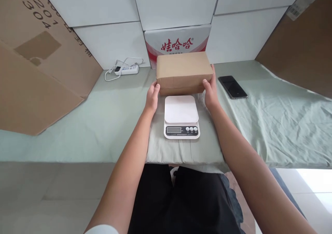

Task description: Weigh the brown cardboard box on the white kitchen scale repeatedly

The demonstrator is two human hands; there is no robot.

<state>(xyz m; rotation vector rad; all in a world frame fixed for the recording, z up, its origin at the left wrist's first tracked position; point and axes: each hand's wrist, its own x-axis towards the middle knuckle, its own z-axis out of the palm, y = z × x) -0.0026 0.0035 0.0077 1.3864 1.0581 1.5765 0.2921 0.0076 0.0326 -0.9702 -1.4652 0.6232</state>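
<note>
A closed brown cardboard box (184, 68) is held between my two hands, just behind the kitchen scale. My left hand (152, 97) grips its left end, with the thumb on the near lower corner. On the opposite end my right hand (211, 90) has its thumb on the front face and its fingers along the side. The white kitchen scale (181, 111) lies flat in front of the box, its plate bare and its dark display and several buttons facing me. Whether the box's underside touches the cloth is hidden.
Green cloth (116, 123) covers the table. A black phone (232, 87) lies right of my right hand. A white power strip (127, 69) with a cable sits at the back left. Large cardboard (38, 81) stands at left, more cardboard (301, 47) at right, white boxes (176, 5) behind.
</note>
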